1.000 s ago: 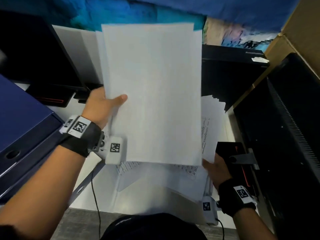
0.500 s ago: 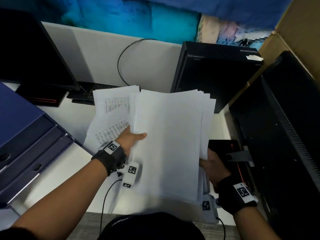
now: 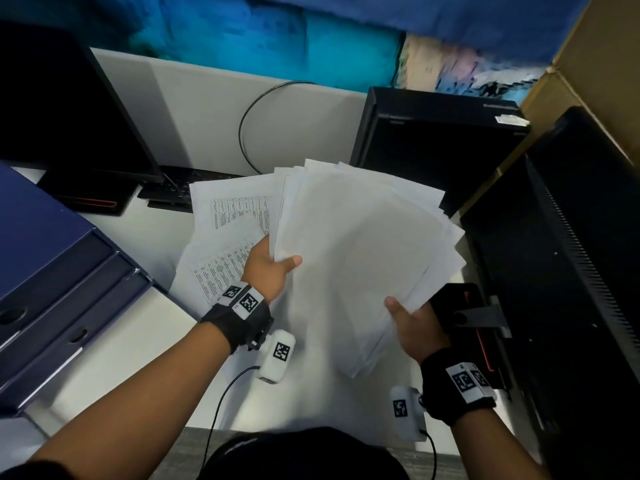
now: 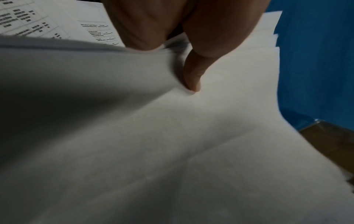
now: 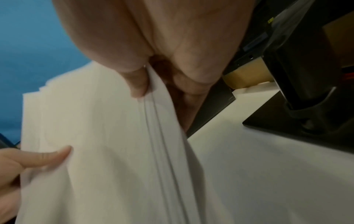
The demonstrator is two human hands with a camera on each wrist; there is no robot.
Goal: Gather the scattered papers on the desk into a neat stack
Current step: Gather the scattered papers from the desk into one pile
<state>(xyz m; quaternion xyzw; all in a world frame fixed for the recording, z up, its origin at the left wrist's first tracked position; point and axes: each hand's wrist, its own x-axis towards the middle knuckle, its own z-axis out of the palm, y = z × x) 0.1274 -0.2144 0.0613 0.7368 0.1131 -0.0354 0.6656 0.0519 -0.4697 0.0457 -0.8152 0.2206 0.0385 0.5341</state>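
Observation:
A fanned bundle of white papers (image 3: 360, 251) is held above the white desk (image 3: 114, 344), tilted with its top to the right. My left hand (image 3: 273, 268) grips its left edge, thumb on top, as the left wrist view shows with the thumb (image 4: 191, 75) pressing the papers (image 4: 172, 136). My right hand (image 3: 405, 317) pinches the lower right corner; in the right wrist view the thumb (image 5: 138, 84) and the fingers clamp several sheet edges (image 5: 157, 136). Two printed sheets (image 3: 228, 237) lie on the desk under and left of the left hand.
A blue drawer unit (image 3: 52, 271) stands on the left, a dark monitor (image 3: 65, 109) and keyboard (image 3: 169, 192) behind. A black computer case (image 3: 433, 143) stands at the back right, another monitor (image 3: 571, 271) on the right with its stand (image 3: 478, 313). A cable (image 3: 249, 126) loops at the back.
The bundle came down from upright in front of me to low over the desk and turned clockwise, fanning out. The right hand shifted its hold to the lower right corner.

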